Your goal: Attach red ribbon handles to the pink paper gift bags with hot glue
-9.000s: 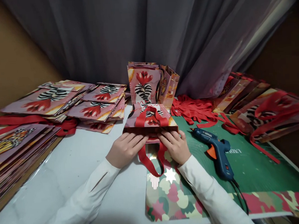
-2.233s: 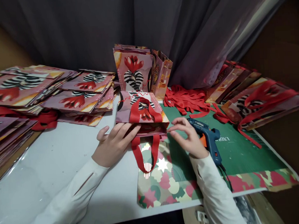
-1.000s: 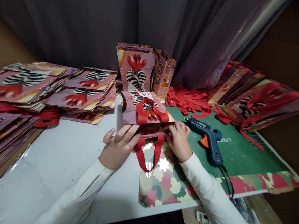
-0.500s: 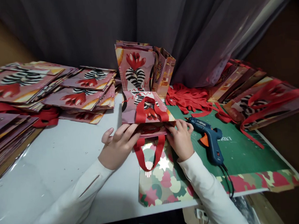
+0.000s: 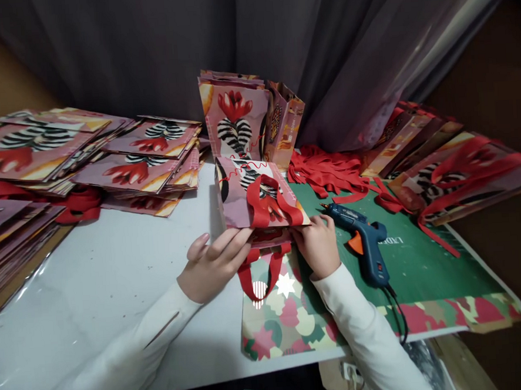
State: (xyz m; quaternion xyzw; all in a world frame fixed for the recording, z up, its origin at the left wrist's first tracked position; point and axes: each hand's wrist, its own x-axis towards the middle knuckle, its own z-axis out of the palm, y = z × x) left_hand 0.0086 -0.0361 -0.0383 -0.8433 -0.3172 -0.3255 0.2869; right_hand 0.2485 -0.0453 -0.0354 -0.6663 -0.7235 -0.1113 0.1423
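A pink paper gift bag (image 5: 243, 202) printed with a red flower and zebra stripes lies in front of me with its mouth toward me. Its red ribbon handles (image 5: 267, 203) loop over the top face and hang below the mouth. My left hand (image 5: 214, 265) grips the bag's open edge on the left, fingers laid along the rim. At the right corner of that edge, my right hand (image 5: 319, 247) pinches the rim. The near edge is raised slightly off the table.
A blue hot glue gun (image 5: 363, 241) lies on the green cutting mat (image 5: 428, 270) right of my right hand. Red ribbons (image 5: 327, 173) are heaped behind it. Flat bags (image 5: 130, 167) are stacked left, finished bags (image 5: 457, 171) right, upright bags (image 5: 238, 117) at the back. Patterned paper (image 5: 290, 325) covers the front edge.
My right hand came back from near the glue gun to the bag's right corner. Both hands have since lifted and drawn the bag's mouth slightly toward me.
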